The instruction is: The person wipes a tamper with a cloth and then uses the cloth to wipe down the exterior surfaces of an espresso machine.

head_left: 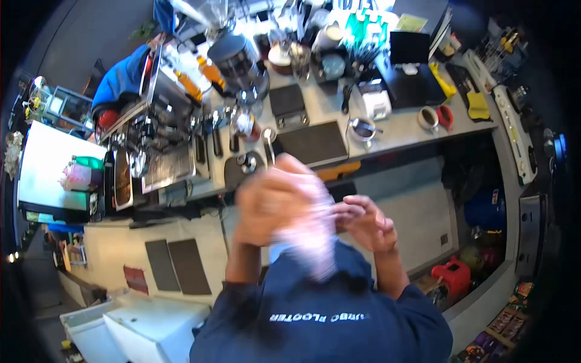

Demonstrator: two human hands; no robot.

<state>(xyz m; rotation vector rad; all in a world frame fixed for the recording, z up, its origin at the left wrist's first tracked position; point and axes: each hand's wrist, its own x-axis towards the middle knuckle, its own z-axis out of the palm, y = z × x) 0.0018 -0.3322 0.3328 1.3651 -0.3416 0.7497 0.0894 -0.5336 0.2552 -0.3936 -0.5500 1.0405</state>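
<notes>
My left hand (pixel 279 196) is raised in front of my chest, smeared by motion, its fingers closed. A pale, pinkish-white, cloth-like thing (pixel 307 245) hangs from it, too blurred to name for certain. To its right, my right hand (pixel 370 225) is held up with loosely bent fingers that are apart, and nothing shows in it. Its fingertips come close to the pale thing; whether they touch it I cannot tell. Beyond both hands, on the counter, lie a dark mat (pixel 311 144) and a small metal tamper (pixel 246 162).
An espresso machine (pixel 163 142) stands at the left, with a coffee grinder (pixel 233 57) behind. Cups, including a white cup (pixel 362 130) with a spoon, line the counter's front edge. Under the counter at right is a red container (pixel 452 278). A white chest (pixel 142 330) stands lower left.
</notes>
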